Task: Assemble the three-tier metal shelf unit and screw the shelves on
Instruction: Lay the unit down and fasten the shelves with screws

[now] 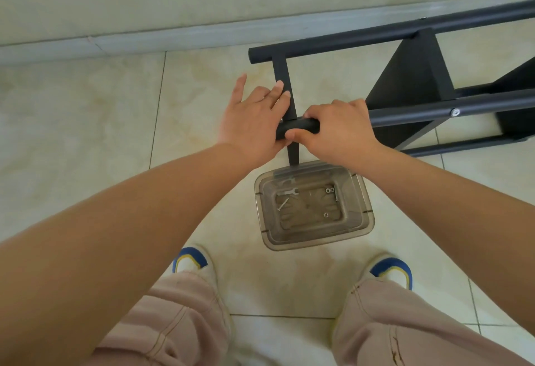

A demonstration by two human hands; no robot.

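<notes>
While R hand [338,128] fingers clamp frame tube [301,127], L hand [254,114] fingers spread; tub [365,215] w/ screws [282,204].

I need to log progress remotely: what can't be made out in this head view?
- Black metal shelf frame: its right part is cut off by the picture's edge, so the tier count is unknown.
- Tube end under the right hand and left hand: covered.
- Clear plastic tray: small hardware, too tiny to identify.

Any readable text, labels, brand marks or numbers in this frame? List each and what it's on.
None readable.
Black shelf frame: no lettering shows.
Clear plastic tray: no label or print shows; only loose hardware lies inside.
Shoes: blue and yellow trim, no logo legible.
</notes>
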